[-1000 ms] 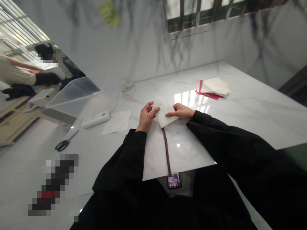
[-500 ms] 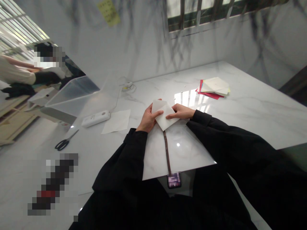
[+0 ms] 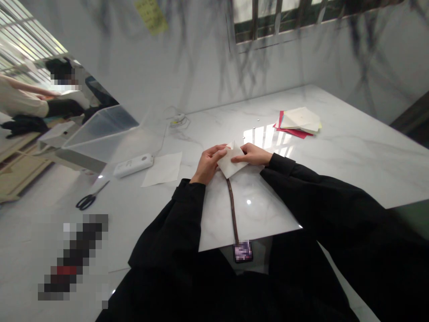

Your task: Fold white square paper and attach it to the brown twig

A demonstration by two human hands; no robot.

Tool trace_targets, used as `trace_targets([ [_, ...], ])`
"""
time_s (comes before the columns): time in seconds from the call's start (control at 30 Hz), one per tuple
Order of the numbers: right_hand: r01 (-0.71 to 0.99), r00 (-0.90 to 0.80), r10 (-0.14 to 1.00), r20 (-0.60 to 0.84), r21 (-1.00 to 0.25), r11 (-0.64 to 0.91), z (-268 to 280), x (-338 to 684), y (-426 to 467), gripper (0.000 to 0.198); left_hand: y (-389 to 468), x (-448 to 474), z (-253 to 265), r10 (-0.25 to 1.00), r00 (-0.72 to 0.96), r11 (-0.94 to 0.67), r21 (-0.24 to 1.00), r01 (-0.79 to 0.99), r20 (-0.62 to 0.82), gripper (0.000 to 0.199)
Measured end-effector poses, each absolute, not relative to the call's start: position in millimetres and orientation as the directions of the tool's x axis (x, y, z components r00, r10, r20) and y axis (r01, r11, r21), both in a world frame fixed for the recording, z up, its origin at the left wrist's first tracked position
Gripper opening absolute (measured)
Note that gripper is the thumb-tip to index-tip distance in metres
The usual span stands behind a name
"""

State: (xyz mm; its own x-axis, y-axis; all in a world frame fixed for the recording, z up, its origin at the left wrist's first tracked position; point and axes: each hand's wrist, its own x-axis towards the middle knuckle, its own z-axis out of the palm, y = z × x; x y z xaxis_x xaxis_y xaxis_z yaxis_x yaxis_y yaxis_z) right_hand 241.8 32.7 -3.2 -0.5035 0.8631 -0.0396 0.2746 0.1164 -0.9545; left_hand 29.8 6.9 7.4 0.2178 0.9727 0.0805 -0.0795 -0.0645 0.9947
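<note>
Paper (image 3: 232, 167), pale and folded, held above the bench (image 3: 348, 161), near its front edge. Back right, a loose stack (image 3: 300, 120), cream sheets over red. Left of the paper, a flat white sheet (image 3: 163, 170). Each grip clamped on the paper: left hand (image 3: 208, 163) at the left, right hand (image 3: 254, 155) opposite. Just beside the sheet, a white device (image 3: 134, 166); lower left, scissors (image 3: 86, 201).

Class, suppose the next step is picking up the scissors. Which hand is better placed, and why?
Left hand, probably: the scissors lie on its side, farther from the right hand. Both hold the folded paper, so the left would first have to let go.
</note>
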Motion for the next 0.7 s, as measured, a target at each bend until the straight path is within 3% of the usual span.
trace_targets([
  [0.17,0.272,-0.476,0.878,-0.049,-0.958,0.095,-2,241,33,0.032,13,27,0,0.984,0.145,-0.102,0.994,-0.040,0.107,0.043],
  [0.33,0.252,-0.459,0.888,-0.027,-0.962,0.101,-3,241,32,0.035,15,27,-6,0.981,0.175,-0.074,0.995,-0.073,0.086,0.088],
  [0.4,0.246,-0.453,0.891,-0.022,-0.964,0.101,-3,240,32,0.038,13,28,-5,0.978,0.199,-0.042,0.996,-0.073,0.056,0.093],
  [0.7,0.229,-0.456,0.890,0.005,-0.966,0.123,-7,239,33,0.046,15,31,-8,0.972,0.222,-0.073,0.996,-0.054,0.083,0.071],
])
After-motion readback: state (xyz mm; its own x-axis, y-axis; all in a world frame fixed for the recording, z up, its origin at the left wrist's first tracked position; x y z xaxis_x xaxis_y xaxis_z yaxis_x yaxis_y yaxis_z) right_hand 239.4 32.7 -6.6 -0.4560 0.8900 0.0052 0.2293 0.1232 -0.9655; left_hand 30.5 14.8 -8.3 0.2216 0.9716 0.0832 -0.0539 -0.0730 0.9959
